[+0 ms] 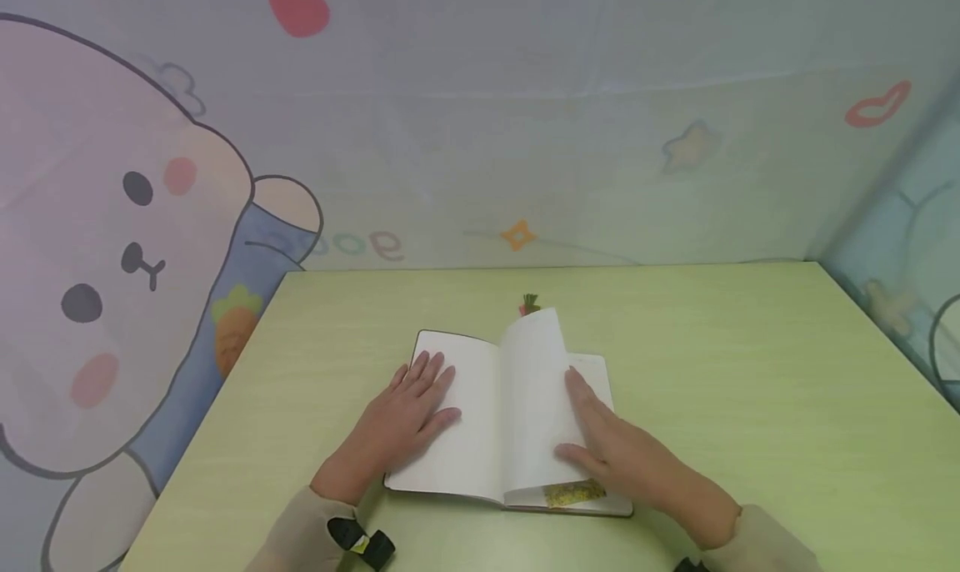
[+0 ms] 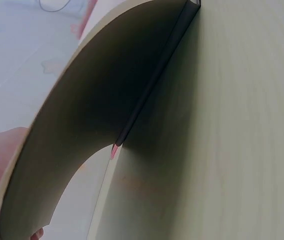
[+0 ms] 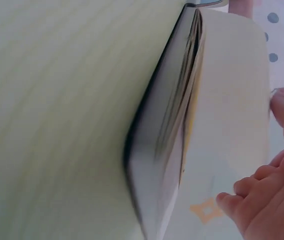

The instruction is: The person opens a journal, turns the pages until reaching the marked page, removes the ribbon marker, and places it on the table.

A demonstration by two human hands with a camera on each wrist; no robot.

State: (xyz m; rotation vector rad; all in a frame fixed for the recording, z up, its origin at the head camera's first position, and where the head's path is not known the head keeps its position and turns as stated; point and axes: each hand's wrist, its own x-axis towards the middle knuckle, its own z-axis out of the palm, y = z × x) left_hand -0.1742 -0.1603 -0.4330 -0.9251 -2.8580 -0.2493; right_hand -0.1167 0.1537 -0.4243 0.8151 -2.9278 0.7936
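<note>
Your left hand (image 1: 403, 415) lies spread on the left page of the notebook (image 1: 480, 422), near the middle of the table (image 1: 757, 388), while your right hand (image 1: 626, 455), thumb and fingers apart, touches the raised page (image 1: 534, 405).

The notebook (image 1: 476, 447) is white-paged and black-edged, with a green-and-pink tassel (image 1: 530, 303) at its twelve o'clock and a mottled yellow-gold strip (image 1: 575, 494) between four and five. Faint wood-grain streaks pattern the pale yellow-green tabletop (image 1: 720, 388).

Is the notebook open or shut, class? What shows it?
Open: the notebook shows pages either side of its fold, one under the left hand.
</note>
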